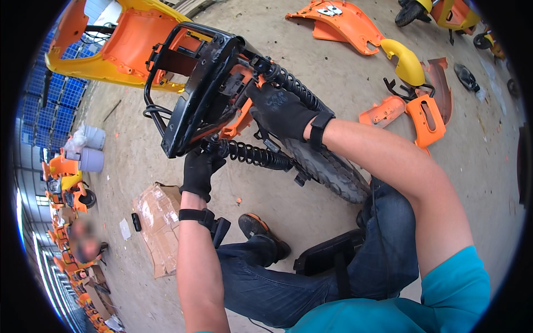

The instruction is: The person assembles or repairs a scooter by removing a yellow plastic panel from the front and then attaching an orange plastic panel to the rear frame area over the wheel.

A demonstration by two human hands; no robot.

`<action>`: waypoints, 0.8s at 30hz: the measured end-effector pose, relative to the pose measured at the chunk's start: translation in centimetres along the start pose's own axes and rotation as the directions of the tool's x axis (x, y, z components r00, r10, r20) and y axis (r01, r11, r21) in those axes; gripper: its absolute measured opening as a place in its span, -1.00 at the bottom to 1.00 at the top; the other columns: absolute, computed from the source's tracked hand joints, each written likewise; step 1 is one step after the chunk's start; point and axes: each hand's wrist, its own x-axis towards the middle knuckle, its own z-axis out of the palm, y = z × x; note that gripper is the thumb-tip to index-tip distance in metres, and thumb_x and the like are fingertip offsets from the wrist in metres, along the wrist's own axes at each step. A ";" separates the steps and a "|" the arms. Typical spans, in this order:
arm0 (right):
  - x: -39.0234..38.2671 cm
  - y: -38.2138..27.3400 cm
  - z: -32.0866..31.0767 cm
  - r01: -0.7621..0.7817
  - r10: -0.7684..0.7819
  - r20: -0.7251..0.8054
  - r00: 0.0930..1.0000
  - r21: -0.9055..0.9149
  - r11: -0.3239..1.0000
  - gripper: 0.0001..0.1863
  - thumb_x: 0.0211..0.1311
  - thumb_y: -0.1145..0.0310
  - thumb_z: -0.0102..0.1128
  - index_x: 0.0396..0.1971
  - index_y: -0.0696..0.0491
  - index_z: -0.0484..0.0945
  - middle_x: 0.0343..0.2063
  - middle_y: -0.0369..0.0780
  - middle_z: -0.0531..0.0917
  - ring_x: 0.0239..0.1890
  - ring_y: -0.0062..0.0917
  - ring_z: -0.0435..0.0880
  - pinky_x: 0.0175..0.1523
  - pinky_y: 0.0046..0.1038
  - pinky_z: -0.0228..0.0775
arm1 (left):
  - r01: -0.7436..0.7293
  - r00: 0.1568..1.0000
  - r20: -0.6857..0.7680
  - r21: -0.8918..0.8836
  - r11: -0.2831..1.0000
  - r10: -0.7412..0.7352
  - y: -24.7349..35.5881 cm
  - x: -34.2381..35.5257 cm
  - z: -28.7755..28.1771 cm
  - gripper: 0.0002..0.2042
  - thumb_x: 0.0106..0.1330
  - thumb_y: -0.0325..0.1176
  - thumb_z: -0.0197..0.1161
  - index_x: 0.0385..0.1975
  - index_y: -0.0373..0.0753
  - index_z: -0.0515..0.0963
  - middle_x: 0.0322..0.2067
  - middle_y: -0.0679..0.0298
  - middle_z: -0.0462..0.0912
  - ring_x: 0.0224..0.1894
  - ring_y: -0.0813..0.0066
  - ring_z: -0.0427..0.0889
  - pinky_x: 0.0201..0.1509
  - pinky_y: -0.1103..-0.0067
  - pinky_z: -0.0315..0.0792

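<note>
A scooter rear section with a black tubular frame [194, 111], orange and yellow body panels [119, 47] and a treaded tire [344, 180] lies before me. My gloved left hand [197, 169] is closed around the upper end of the left coil-spring shock [252, 154], beside the frame's lower corner. My gloved right hand [277, 111] reaches into the frame next to the right shock [300, 83] and an orange inner part [236, 123], with fingers curled; what they hold is hidden.
Loose orange panels [344, 25], a yellow mudguard [405, 64] and an orange bracket [427, 125] lie at right. Flattened cardboard [155, 233] is on the floor at lower left. Lilac buckets [91, 158], blue crates [50, 111] and rows of scooters [69, 183] stand farther left.
</note>
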 end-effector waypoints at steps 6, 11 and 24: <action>-0.1 -0.1 -0.2 -0.022 0.022 0.030 0.999 -0.010 1.000 -0.55 0.19 0.37 0.16 0.07 0.13 0.34 -0.30 0.04 0.58 -0.33 -0.11 0.65 -0.26 -0.20 0.50 | 0.022 1.000 -0.004 -0.055 0.998 -0.022 -0.6 0.4 -0.5 -0.74 0.29 -0.49 0.16 -0.02 -0.25 0.48 -0.16 0.21 0.64 -0.22 0.42 0.68 -0.13 0.48 0.65; -0.3 -0.1 -0.1 -0.033 0.034 0.023 0.999 -0.018 0.999 -0.56 0.19 0.37 0.15 0.07 0.13 0.36 -0.28 0.05 0.58 -0.29 -0.10 0.65 -0.22 -0.20 0.50 | 0.042 0.999 -0.002 -0.045 0.998 -0.042 -0.7 0.5 -0.4 -0.74 0.29 -0.49 0.16 -0.02 -0.23 0.48 -0.17 0.23 0.64 -0.24 0.44 0.68 -0.14 0.48 0.65; 0.0 -0.5 -0.3 -0.072 0.083 0.135 0.987 -0.087 0.994 -0.55 0.23 0.33 0.13 0.12 0.11 0.37 -0.12 0.06 0.57 -0.06 -0.09 0.58 0.03 -0.20 0.41 | 0.055 0.998 -0.009 -0.035 0.998 -0.056 -0.1 -0.4 0.2 -0.79 0.40 -0.47 0.06 -0.03 -0.18 0.51 -0.14 0.31 0.66 -0.16 0.55 0.68 -0.13 0.56 0.60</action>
